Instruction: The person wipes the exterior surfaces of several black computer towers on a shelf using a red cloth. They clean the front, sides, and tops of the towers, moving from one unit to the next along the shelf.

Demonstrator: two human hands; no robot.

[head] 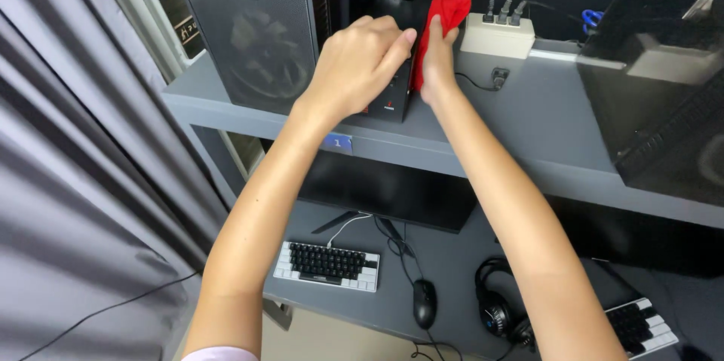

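I see left hand (354, 67) fingers gripping small black box (388, 101) on shelf (528, 116) | right hand (436, 67) fingers pressing red cloth (445, 18) on its right side | wiping looks midway, other faces left

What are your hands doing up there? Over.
Left hand gripping small black box. Right hand pressing red cloth against its side. Nothing blocking.

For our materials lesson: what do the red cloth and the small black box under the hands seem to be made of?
Red cloth: soft matte fabric, since it folds and bunches in the right hand. Small black box: probably hard plastic or metal, with flat, straight-edged sides, steadied by the left hand.
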